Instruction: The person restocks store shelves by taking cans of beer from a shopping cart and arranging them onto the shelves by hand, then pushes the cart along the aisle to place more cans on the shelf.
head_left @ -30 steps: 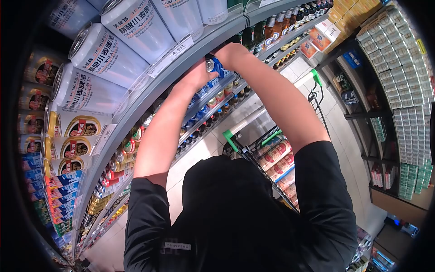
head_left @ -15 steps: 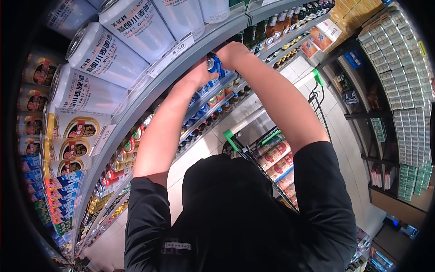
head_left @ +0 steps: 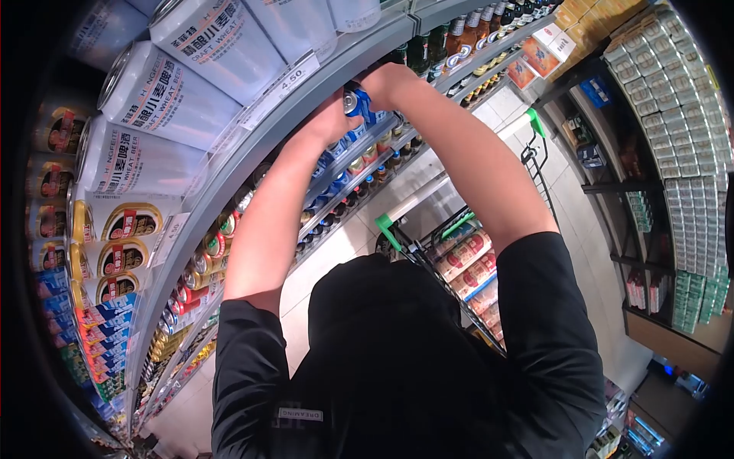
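Observation:
Both my arms reach beneath the overhanging upper shelf edge to a lower shelf. A blue can [head_left: 358, 102] with a silver top shows between my hands. My left hand [head_left: 330, 121] is at its left side, the thumb bent against the can and the other fingers mostly hidden. On the can's right is my right hand [head_left: 384, 83], close to it or touching; its fingers are out of sight beneath the shelf edge. More blue cans [head_left: 348, 144] stand in the row just below my hands.
Large white wheat beer cans [head_left: 168, 88] fill the upper shelf, above a grey shelf edge [head_left: 252, 126] with price tags. Brown and green bottles [head_left: 462, 42] stand further right. A shopping cart [head_left: 405, 210] with packaged goods [head_left: 470, 264] is beside me. Stacked canned packs [head_left: 680, 115] line the opposite side.
The view has shifted slightly, with the upper-shelf cans moving left and down. My hands and the blue can have shifted a little left in the view; the hands remain at the can.

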Action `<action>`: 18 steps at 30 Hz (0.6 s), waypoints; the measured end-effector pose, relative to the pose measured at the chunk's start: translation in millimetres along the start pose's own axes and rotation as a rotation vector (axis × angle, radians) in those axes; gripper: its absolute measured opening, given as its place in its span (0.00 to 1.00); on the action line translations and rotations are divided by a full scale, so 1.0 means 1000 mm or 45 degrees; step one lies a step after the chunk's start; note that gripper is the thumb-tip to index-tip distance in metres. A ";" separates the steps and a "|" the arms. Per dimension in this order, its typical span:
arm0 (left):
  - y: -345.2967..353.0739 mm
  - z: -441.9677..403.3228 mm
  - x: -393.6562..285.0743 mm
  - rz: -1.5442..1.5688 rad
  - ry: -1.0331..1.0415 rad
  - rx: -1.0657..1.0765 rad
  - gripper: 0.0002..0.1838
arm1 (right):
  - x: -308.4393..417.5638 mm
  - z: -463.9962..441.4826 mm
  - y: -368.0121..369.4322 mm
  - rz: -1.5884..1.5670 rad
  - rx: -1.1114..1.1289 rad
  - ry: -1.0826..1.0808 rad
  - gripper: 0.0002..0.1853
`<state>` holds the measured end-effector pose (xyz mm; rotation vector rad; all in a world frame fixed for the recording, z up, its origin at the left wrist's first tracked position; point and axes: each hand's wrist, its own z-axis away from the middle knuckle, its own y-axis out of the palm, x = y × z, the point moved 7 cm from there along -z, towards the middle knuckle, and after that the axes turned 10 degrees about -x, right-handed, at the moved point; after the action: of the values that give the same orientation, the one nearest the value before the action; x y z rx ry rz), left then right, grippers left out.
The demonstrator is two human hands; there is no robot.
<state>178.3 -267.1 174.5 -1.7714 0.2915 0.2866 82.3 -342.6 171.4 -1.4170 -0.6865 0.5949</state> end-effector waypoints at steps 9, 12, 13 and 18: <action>-0.033 0.098 -0.104 0.339 0.328 -0.597 0.23 | -0.001 0.253 -0.035 -0.681 -0.802 0.268 0.11; 0.041 0.152 -0.131 0.494 0.377 -0.179 0.21 | -0.021 0.400 0.067 -1.052 -0.533 0.971 0.08; 0.066 0.168 -0.131 0.426 0.369 -0.134 0.25 | -0.018 0.455 0.109 -1.041 -0.456 1.210 0.09; 0.118 0.204 -0.138 0.070 0.347 -0.016 0.43 | 0.052 0.711 0.288 -0.958 0.051 1.973 0.15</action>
<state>0.8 -87.3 70.5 -1.8176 0.5348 0.0849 -396.7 197.3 -92.7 -1.0447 0.1166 -1.0359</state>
